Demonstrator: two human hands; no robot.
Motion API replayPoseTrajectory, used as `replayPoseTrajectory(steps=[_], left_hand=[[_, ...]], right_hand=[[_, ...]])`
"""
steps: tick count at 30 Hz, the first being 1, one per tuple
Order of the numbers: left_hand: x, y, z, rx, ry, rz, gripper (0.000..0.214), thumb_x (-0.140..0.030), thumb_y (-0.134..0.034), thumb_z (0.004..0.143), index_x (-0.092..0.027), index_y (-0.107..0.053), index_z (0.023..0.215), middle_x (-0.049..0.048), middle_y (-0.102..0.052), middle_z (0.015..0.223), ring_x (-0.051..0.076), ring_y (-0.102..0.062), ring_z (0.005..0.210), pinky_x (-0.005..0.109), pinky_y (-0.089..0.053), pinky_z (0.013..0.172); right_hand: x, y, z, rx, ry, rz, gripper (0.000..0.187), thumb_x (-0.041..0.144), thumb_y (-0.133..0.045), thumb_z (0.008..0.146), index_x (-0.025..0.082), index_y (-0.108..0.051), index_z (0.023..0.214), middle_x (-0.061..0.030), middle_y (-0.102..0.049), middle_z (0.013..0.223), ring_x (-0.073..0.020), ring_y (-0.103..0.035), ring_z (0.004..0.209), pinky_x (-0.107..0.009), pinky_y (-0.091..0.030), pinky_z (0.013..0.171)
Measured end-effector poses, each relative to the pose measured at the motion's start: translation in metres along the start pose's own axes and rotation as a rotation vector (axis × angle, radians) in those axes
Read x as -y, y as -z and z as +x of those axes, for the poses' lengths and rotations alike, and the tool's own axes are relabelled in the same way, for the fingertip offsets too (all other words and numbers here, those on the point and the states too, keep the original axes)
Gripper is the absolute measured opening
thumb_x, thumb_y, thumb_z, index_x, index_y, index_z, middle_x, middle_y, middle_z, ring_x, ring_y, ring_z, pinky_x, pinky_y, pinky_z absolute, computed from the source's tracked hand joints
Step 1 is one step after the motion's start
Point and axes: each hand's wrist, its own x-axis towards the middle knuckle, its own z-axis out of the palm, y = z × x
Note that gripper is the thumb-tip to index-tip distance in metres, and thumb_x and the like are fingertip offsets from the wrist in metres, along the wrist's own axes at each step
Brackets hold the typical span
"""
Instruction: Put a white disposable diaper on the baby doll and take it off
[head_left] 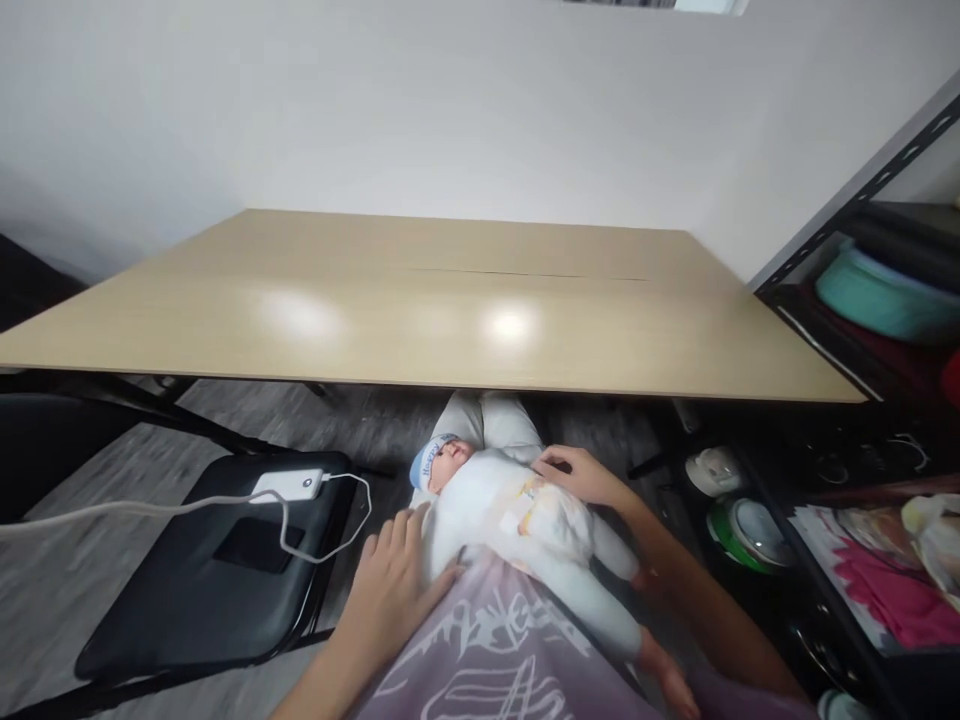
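A baby doll [502, 510] in a white suit and blue cap lies across my lap, head toward the table, with a diaper [544, 510] around its middle. My left hand [394, 590] rests flat against the doll's near side, fingers stretched out. My right hand [574, 472] lies on the doll's far side by the diaper, fingers curved over it. My pink patterned garment [487, 660] shows under the doll.
A long wooden table [420, 310] stands just ahead. To my left is a black chair [202, 580] carrying a white power bank [289, 486] with a cable. A dark shelf [847, 480] with bowls and cloths stands at the right.
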Motion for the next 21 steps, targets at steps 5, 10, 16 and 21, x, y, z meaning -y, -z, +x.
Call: replayPoseTrajectory(steps=[5,10,16,21], left_hand=[[-0.025,0.026,0.039,-0.013,-0.241,-0.232,0.059,-0.060,-0.062,0.107,-0.025,-0.054,0.155,0.0155,-0.061,0.158,0.037,-0.057,0.143,0.053,-0.046,0.117],[-0.054,0.013,0.106,0.241,-0.517,-0.527,0.033,-0.047,-0.057,0.113,-0.027,-0.068,0.137,0.0092,-0.070,0.136,0.028,-0.060,0.130,0.045,-0.044,0.117],[-0.059,-0.010,0.117,0.251,-0.446,-0.658,0.024,-0.046,-0.065,0.109,-0.025,-0.072,0.119,0.0061,-0.073,0.121,0.027,-0.063,0.118,0.042,-0.044,0.108],[-0.063,-0.013,0.112,0.186,-0.396,-0.699,0.021,-0.042,-0.060,0.111,-0.024,-0.070,0.111,0.0054,-0.072,0.119,0.025,-0.062,0.114,0.041,-0.045,0.105]], right_hand=[[0.013,0.001,-0.022,0.020,-0.022,0.173,0.028,0.053,-0.074,0.099,0.027,-0.083,0.102,-0.0051,-0.084,0.104,-0.0291,-0.078,0.100,-0.044,-0.061,0.095],[0.012,-0.006,-0.014,-0.025,-0.004,0.125,0.032,0.052,-0.069,0.101,0.024,-0.081,0.092,-0.0049,-0.083,0.094,-0.0260,-0.075,0.091,-0.040,-0.058,0.088],[-0.007,-0.001,-0.008,-0.179,0.002,0.093,0.030,0.050,-0.073,0.099,0.022,-0.084,0.095,-0.0081,-0.082,0.096,-0.0258,-0.075,0.091,-0.039,-0.056,0.086],[-0.005,0.006,-0.012,-0.122,0.006,0.145,0.031,0.052,-0.071,0.101,0.023,-0.080,0.103,-0.0070,-0.082,0.100,-0.0252,-0.075,0.096,-0.040,-0.057,0.091]])
